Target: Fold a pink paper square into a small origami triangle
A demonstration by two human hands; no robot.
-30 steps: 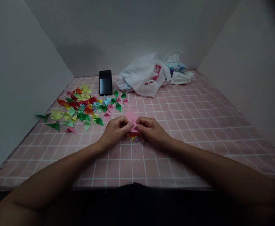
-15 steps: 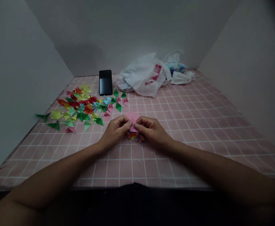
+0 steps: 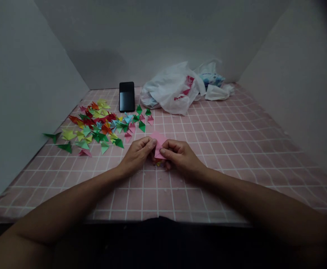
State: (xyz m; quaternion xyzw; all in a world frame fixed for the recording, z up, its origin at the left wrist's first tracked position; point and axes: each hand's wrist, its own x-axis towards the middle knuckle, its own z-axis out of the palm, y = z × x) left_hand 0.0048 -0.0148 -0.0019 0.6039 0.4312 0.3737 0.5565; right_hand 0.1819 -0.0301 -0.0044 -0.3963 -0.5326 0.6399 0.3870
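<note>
Between my hands is a folded piece of pink origami paper [image 3: 159, 144], held just above the table near its middle. My left hand [image 3: 139, 151] pinches its left side with thumb and fingers. On the right, my right hand [image 3: 178, 153] grips the lower right edge, thumb on top. Beneath the pink paper a bit of orange and yellow paper [image 3: 158, 163] peeks out, mostly hidden by my fingers. Many small folded paper pieces [image 3: 97, 129] in red, yellow, green, blue and pink lie in a spread to the left of my hands.
A black phone [image 3: 127, 97] leans upright behind the folded pieces. A crumpled white plastic bag [image 3: 171, 89] with red print lies at the back, beside a smaller blue-and-white package [image 3: 211, 79]. Pink checked cloth [image 3: 236, 149] covers the table, with walls on three sides.
The pink paper has gone from a wider, diamond-like outline to a narrower strip between my fingers. Less coloured paper shows beneath it. Both hands stay in nearly the same place.
</note>
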